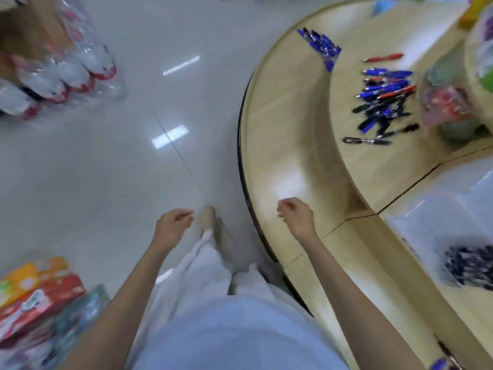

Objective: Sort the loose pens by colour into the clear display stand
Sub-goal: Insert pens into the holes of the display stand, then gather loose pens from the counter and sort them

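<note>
- Landmark = curved wooden counter (288, 145), R side of view. Whole frame is blurred.
- L hand (174, 225): off the counter, over the floor (106, 156) near counter's outer rim. Fingers loosely curled, nothing in them.
- R hand (296, 217): over counter's lower step, near the outer rim. Fingers loosely curled w/ thumb by index, empty. Can't tell if it touches the wood.
- Loose pens (384, 102): mixed heap of blue, red & black on counter's upper level, well apart from both hands.
- Single red pen (384, 57): upper level, just beyond the heap, apart from it.
- Black pen (365, 141): alone at heap's near edge, on the upper level.
- Bundle of blue pens (320, 46): far edge of upper level. Looks film-wrapped, too blurred to be sure.
- Clear display stand (426, 209): on counter, nearer the person than the heap. Dark pens (469, 265) sit in its near part; compartments can't be told.
- Green & red packaged goods (450, 108): on counter, just beside heap, inner side.
- Bagged goods (53, 65): far L, well apart from counter.
- Colourful boxes (34, 289): near L, well apart from counter.
- Shoe (208, 217): on floor btw the hands, near counter's rim.
</note>
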